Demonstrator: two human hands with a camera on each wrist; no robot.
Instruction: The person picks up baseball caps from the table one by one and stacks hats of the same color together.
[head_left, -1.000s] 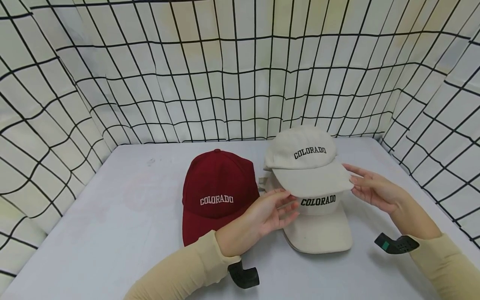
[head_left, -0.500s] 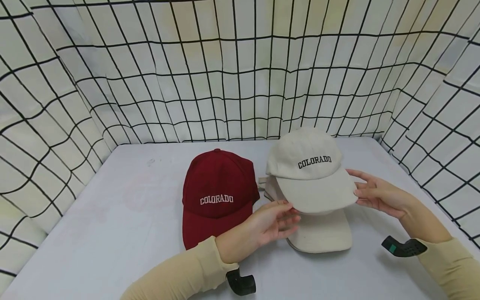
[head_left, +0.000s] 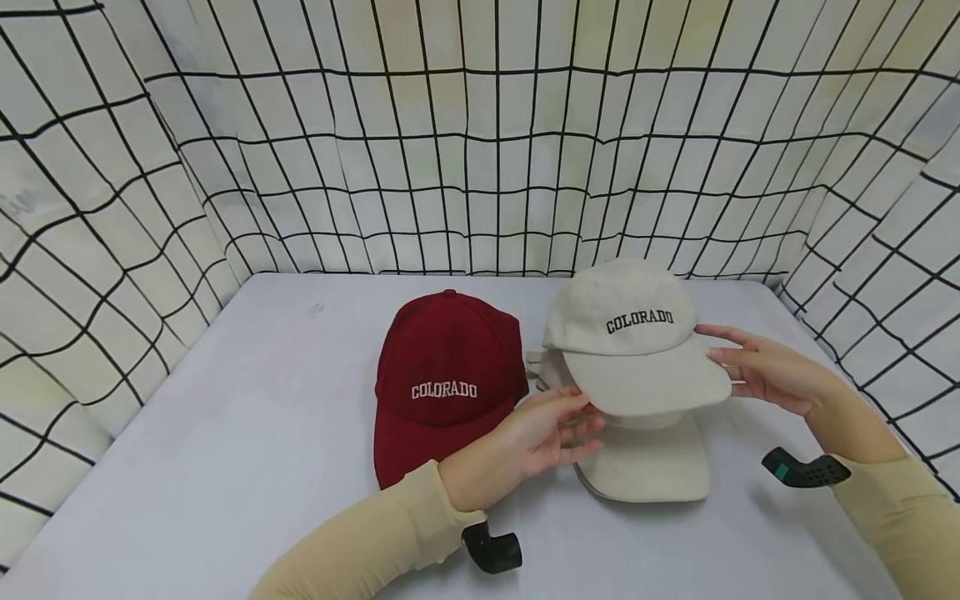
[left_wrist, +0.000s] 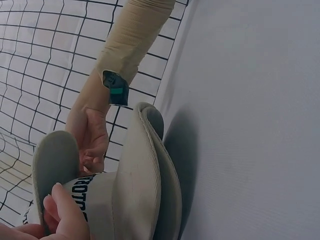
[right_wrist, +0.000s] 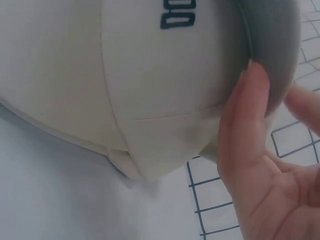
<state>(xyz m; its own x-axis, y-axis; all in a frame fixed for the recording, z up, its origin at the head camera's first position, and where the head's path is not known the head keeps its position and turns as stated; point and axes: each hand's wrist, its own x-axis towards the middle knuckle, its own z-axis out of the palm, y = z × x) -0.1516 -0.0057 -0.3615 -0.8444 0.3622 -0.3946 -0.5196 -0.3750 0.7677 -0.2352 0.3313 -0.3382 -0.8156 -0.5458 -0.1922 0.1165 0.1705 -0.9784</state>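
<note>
A cream baseball cap [head_left: 630, 308] with dark COLORADO lettering is held by its brim, above and overlapping other cream caps. My left hand [head_left: 543, 433] pinches the brim's left edge, thumb on top. My right hand [head_left: 772, 371] pinches the opposite edge. Below, a cream cap's brim [head_left: 648, 467] points toward me on the table. Two lower brims [left_wrist: 142, 175] lie one against the other in the left wrist view. In the right wrist view, my right fingers [right_wrist: 245, 125] reach under the held brim [right_wrist: 277, 45], beside a lower cap's crown [right_wrist: 160, 80]. The upper cap hides the lower lettering in the head view.
A dark red COLORADO cap [head_left: 450, 358] sits just left of the cream caps, its brim partly behind my left forearm. The white table [head_left: 225, 433] is bounded at the back and both sides by white cloth walls [head_left: 480, 167] with black grid lines.
The held cream cap came down toward me and slightly right, covering the lower cap's lettering. Both hands kept hold of its brim. The head view has shifted slightly.
</note>
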